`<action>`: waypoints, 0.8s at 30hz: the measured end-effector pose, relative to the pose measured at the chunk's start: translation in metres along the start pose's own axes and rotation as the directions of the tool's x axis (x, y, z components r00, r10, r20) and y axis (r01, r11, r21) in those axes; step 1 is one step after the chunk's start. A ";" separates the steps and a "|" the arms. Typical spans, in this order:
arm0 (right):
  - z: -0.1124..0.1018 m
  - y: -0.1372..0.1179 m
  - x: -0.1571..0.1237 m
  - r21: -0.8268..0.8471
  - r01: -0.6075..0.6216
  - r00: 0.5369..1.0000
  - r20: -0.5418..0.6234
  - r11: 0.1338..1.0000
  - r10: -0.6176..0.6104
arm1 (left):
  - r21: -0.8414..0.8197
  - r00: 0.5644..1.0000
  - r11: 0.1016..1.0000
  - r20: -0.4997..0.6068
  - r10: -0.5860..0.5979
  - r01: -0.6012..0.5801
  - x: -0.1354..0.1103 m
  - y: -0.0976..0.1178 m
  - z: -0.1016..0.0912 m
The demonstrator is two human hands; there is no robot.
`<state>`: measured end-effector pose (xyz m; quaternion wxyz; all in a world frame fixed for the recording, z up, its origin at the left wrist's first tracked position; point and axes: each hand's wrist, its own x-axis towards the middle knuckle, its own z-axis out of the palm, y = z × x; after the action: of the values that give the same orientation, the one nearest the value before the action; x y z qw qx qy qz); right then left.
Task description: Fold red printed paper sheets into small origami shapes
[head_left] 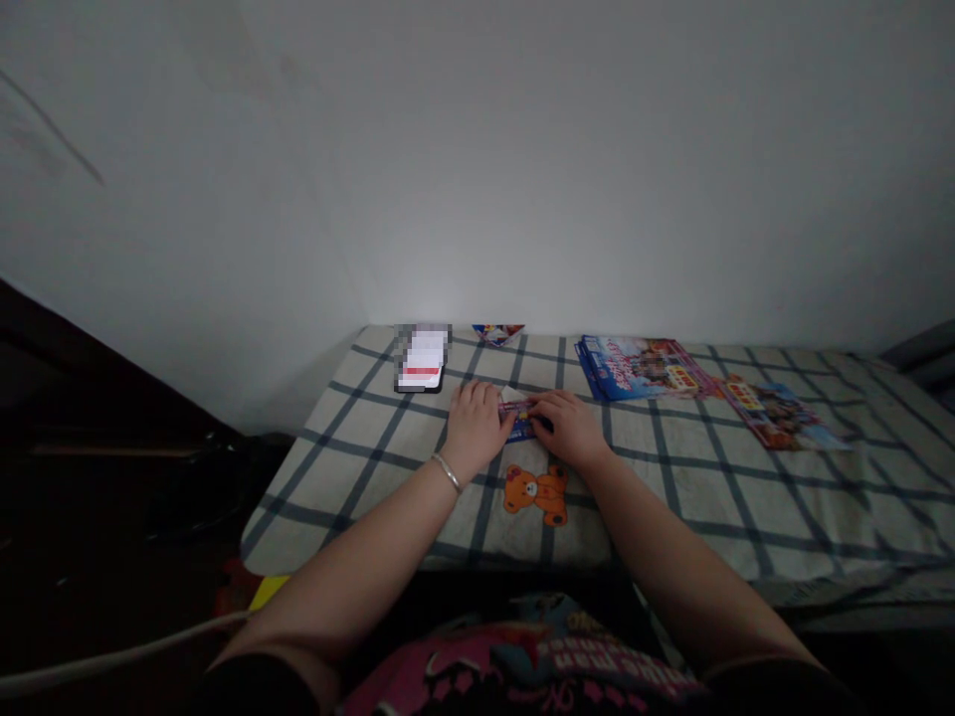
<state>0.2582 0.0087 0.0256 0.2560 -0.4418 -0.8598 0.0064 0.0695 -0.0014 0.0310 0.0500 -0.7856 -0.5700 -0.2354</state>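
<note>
A small folded printed leaflet [520, 426], blue and purple with a pale piece at its top, lies on the checked cloth between my hands. My left hand [478, 423], with a silver bangle at the wrist, holds its left side, the thumb pressing on the paper. From the right, my right hand [563, 423] grips the other side, fingers bent and bunched on the print. Parts of the leaflet are hidden under the fingers. Just below it, an orange teddy bear picture [535, 494] shows on the cloth.
A stack of colourful leaflets [634, 368] lies to the right, with another leaflet [780, 413] beyond it. A lit phone [423, 358] rests at the back left. Near the wall [477, 199] sits a folded triangular printed piece [498, 333]. The checked tablecloth [335, 467] ends at a rounded left corner.
</note>
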 end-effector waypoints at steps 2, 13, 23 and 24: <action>0.001 0.001 0.000 0.014 -0.004 1.000 -0.005 1.000 0.004 | 0.036 0.999 0.999 -0.005 -0.034 0.034 0.004 0.005 -0.001; 0.004 0.007 -0.002 0.112 -0.067 0.997 -0.016 0.991 0.069 | -0.022 0.964 0.965 0.049 -0.259 0.261 0.018 0.007 0.006; 0.003 0.009 -0.001 0.142 -0.113 0.993 0.001 0.983 0.114 | -0.348 0.951 0.888 0.041 -0.306 0.301 0.016 0.000 0.011; 0.003 0.009 -0.001 0.145 -0.113 0.993 0.003 0.983 0.114 | -0.366 0.955 0.884 0.061 -0.290 0.291 0.015 -0.002 0.010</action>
<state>0.2645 0.0139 0.0201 0.2889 -0.4704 -0.8298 0.0824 0.0748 0.0158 0.0278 -0.1362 -0.6872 -0.6265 -0.3417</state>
